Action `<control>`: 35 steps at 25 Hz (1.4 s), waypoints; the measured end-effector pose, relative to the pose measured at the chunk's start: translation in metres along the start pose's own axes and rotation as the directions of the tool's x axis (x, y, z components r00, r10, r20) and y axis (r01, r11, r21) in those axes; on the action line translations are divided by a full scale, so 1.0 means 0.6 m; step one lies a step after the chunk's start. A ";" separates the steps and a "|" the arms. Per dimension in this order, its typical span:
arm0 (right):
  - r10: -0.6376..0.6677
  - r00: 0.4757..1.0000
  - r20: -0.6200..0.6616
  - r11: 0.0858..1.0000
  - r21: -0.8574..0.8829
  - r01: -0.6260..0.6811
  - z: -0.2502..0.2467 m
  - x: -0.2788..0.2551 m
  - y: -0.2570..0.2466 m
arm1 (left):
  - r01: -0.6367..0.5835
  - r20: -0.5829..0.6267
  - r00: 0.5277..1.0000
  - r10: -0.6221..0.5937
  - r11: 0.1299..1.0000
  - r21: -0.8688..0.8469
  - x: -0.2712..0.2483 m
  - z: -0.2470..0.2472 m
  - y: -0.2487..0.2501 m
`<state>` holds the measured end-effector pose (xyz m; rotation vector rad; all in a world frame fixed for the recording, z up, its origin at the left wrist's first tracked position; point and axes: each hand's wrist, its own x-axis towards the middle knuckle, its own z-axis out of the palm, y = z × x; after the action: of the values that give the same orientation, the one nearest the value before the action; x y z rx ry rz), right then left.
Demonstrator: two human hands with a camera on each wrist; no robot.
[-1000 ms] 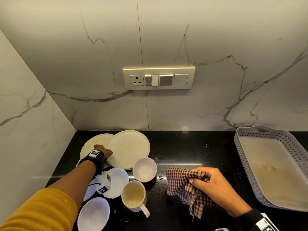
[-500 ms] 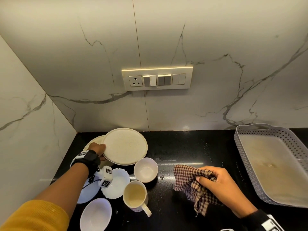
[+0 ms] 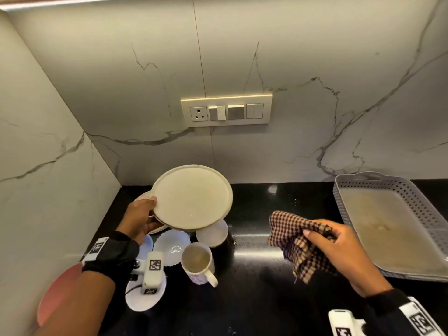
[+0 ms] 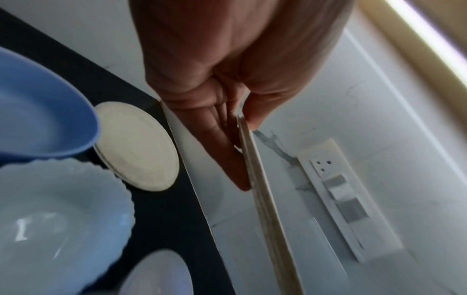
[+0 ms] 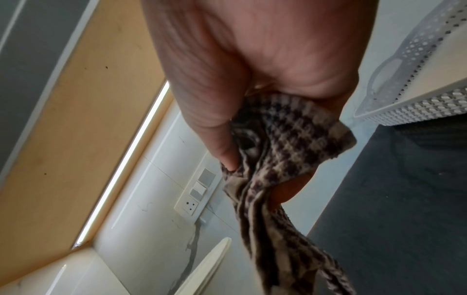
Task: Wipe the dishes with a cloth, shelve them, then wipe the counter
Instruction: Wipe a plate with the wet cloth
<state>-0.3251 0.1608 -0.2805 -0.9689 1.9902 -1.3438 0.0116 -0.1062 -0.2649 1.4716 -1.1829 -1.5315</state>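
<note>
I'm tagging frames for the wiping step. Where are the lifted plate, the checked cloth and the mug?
lifted plate [image 3: 191, 198], head view, middle of its cream upper face.
checked cloth [image 3: 289, 235], head view, bunched fabric left of the fingers.
mug [image 3: 196, 259], head view, inside of the cup, near the middle.
</note>
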 end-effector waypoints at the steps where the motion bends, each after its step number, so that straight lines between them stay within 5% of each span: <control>1: -0.005 1.000 -0.022 0.999 0.039 0.006 -0.010 -0.007 -0.009 | 0.001 0.033 0.999 -0.001 1.000 0.002 -0.021 0.016 -0.007; 9: -0.119 0.983 -0.142 0.991 0.048 0.127 -0.076 -0.025 -0.003 | -0.063 0.126 0.991 0.036 0.973 0.222 -0.102 0.155 -0.130; 16: -0.141 0.977 0.159 0.917 -0.351 0.189 0.002 -0.025 0.119 | 0.073 0.143 0.983 -0.115 0.960 0.269 -0.169 0.243 -0.250; 22: 0.070 0.831 0.552 0.809 -0.518 0.276 0.025 -0.068 0.193 | 0.149 0.090 0.978 -0.185 0.938 0.312 -0.199 0.254 -0.311; 28: 0.059 0.848 0.527 0.704 -0.624 0.339 0.021 -0.080 0.215 | 0.231 0.112 0.953 -0.281 0.915 0.331 -0.214 0.262 -0.340; 33: -0.039 0.691 0.722 0.658 -0.502 0.561 0.061 -0.120 0.204 | 0.174 0.112 0.965 -0.237 0.898 0.404 -0.213 0.265 -0.358; 35: -0.048 0.704 0.709 0.657 -0.508 0.557 0.086 -0.108 0.191 | 0.179 0.114 0.963 -0.243 0.898 0.402 -0.216 0.263 -0.362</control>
<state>-0.2771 0.2126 -0.4033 -1.9207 1.7713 -0.1941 -0.1063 0.1114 -0.4315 1.8118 -1.5338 -1.6527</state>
